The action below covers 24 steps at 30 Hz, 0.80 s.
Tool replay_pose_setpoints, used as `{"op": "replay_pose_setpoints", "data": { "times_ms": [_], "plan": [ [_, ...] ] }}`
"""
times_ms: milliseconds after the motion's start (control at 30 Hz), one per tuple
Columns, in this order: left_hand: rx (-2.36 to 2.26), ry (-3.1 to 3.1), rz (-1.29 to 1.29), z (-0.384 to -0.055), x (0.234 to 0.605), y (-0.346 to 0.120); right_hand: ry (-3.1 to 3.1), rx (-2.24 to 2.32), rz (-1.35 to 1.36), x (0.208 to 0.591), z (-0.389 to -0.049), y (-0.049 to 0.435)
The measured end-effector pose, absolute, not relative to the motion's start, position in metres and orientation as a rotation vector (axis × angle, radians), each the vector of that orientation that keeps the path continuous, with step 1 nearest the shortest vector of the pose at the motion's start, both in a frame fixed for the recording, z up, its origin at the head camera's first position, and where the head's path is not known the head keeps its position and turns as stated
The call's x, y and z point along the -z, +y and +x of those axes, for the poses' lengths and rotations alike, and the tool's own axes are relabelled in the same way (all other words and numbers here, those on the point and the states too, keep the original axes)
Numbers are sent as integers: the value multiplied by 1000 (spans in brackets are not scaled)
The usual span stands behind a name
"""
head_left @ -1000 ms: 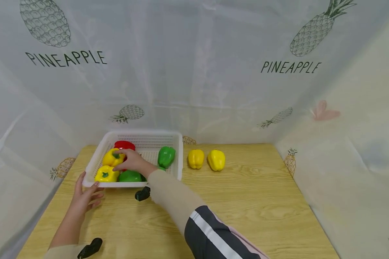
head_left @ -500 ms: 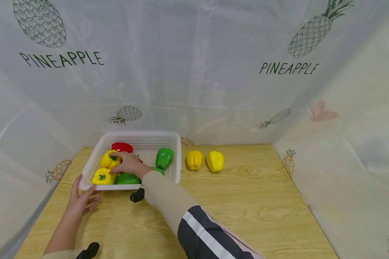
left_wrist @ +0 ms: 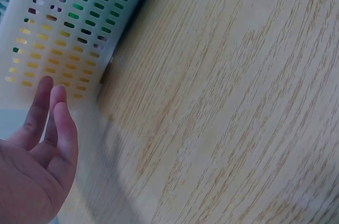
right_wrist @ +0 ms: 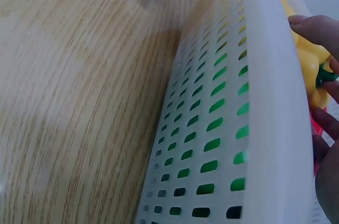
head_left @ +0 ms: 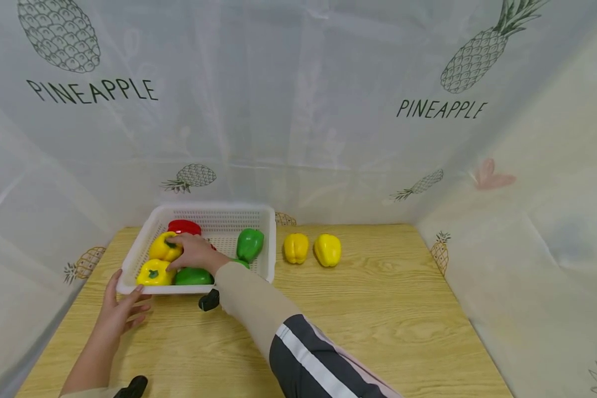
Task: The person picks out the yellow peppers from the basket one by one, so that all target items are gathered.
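A white perforated plastic basket point(head_left: 214, 206) stands at the table's back left, holding yellow, green and red bell peppers. My right hand point(head_left: 197, 254) reaches into it. Its fingers curl about the stem end of the rear yellow bell pepper point(head_left: 163, 249), and its thumb comes close to the front yellow pepper point(head_left: 154, 273). A green pepper point(head_left: 193, 276) lies below that hand, partly covered. My left hand point(head_left: 116, 314) touches the basket's front left corner with thumb and index finger. In the left wrist view, the other fingers point(left_wrist: 66, 128) extend loosely beside the perforated wall.
Two yellow peppers point(head_left: 296, 248) lie on the wooden table point(head_left: 378, 309), right of the basket. Inside it, a red pepper point(head_left: 184, 226) sits at the back left and a green pepper point(head_left: 250, 245) at the right. A pineapple-printed sheet point(head_left: 298, 110) hangs behind.
The head view has shifted slightly, so everything appears a little further left and lower. Both hands keep nearly the same places at the basket and the yellow pepper.
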<state>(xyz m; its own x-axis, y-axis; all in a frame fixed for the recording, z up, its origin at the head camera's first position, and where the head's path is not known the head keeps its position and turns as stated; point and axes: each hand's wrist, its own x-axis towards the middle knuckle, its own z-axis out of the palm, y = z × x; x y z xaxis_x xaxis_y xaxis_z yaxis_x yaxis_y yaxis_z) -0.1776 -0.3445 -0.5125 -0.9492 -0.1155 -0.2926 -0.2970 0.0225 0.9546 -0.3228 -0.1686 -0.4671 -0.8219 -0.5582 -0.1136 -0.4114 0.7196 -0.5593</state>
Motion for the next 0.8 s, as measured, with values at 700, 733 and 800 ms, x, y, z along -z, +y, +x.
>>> {"op": "replay_pose_setpoints", "data": {
  "times_ms": [700,733,800],
  "plan": [
    [-2177,2078,-410,-177,514,-345,2594,999,-658,459,-327,-158],
    [-2178,2079,-411,-177,514,-344,2593,992,-652,459,-327,-158],
    [-2175,2083,-411,-177,515,-343,2601,947,-656,459,-327,-158]
  ]
}}
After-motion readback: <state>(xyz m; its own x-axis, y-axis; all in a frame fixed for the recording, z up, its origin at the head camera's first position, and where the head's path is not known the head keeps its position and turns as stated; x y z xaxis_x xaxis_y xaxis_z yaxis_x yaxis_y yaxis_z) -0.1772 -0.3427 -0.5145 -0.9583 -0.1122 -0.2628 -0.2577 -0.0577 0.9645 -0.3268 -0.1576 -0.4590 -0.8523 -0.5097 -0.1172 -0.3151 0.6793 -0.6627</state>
